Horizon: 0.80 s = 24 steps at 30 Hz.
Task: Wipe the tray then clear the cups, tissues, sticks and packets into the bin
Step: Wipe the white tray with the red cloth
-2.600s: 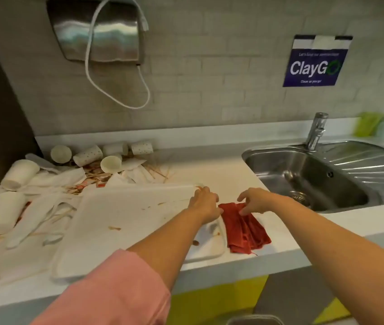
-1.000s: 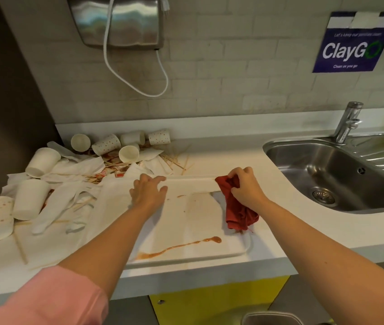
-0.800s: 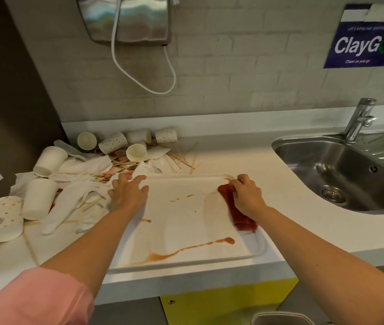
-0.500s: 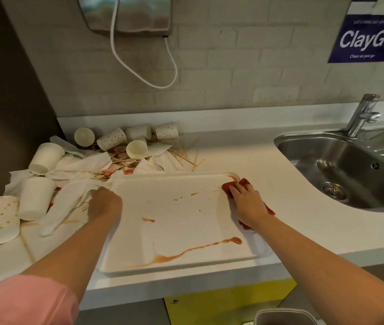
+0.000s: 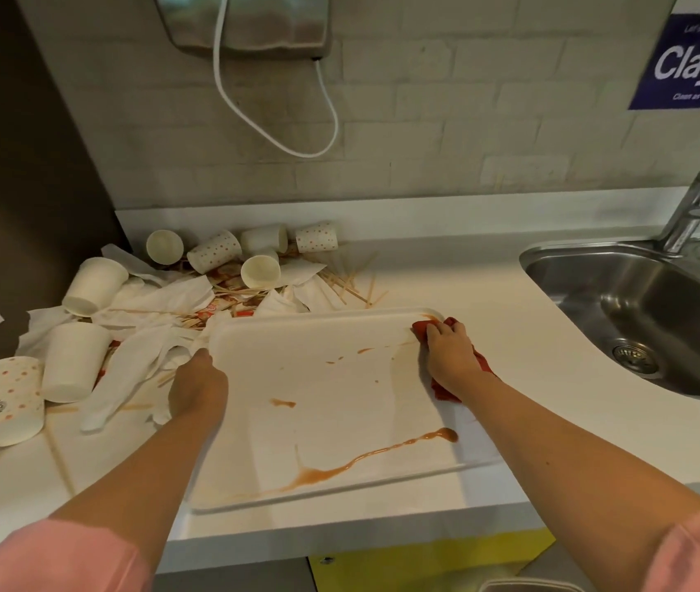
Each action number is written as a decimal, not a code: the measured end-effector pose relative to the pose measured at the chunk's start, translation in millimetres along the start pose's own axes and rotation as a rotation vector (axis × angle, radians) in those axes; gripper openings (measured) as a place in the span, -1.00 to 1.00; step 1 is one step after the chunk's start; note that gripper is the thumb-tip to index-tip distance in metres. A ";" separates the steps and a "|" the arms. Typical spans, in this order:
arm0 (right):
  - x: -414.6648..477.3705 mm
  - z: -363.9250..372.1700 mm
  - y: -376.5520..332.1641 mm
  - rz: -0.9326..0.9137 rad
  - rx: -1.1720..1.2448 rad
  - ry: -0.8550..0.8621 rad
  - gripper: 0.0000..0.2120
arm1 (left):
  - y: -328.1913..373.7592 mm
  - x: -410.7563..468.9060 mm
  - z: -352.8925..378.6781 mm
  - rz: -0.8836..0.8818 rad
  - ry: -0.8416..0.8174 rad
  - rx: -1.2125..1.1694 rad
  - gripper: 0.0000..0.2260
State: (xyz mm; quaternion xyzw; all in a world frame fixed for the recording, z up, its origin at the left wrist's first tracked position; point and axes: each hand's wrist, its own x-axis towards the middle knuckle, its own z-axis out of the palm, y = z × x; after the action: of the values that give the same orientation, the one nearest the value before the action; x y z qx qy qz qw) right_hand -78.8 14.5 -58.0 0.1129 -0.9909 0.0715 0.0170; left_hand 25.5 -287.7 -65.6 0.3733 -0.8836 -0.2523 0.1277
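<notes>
The fingers [image 5: 440, 333] of our right hand [image 5: 451, 356] clutch the red cloth [image 5: 480, 364] at the 1 o'clock corner of the tray [image 5: 331, 390], our left hand [image 5: 196, 388] grips its 9 o'clock rim, and the sauce streak [image 5: 365, 457], stretched 7 to 4 o'clock, lies 6 o'clock of the cloth, nearer our right hand.

Head camera, close, looking down at counter [image 5: 468, 284].

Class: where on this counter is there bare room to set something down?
Bare counter lies between the tray and the sink, and behind the tray's right corner. Left of the tray, cups, tissues, sticks and packets crowd it.
</notes>
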 end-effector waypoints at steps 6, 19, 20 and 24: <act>18.6 0.7 -2.6 0.012 0.114 -0.023 -0.61 | -4.0 5.8 3.5 0.015 -0.019 -0.047 -0.90; 31.0 -0.6 2.7 0.056 0.249 0.029 -0.70 | -1.6 9.2 4.8 0.058 0.027 0.060 -0.84; 30.0 3.3 2.4 0.042 0.209 0.070 -0.70 | -1.0 9.0 4.5 0.059 0.026 0.054 -0.84; 29.1 12.8 -10.6 0.017 0.230 0.114 -0.68 | -2.9 11.4 4.4 0.049 0.002 -0.032 -0.82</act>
State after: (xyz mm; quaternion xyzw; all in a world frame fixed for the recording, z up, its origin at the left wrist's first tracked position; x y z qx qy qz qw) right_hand -105.0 -4.0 -67.8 0.1013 -0.9745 0.1911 0.0598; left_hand 17.6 -296.2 -70.5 0.3499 -0.8881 -0.2629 0.1405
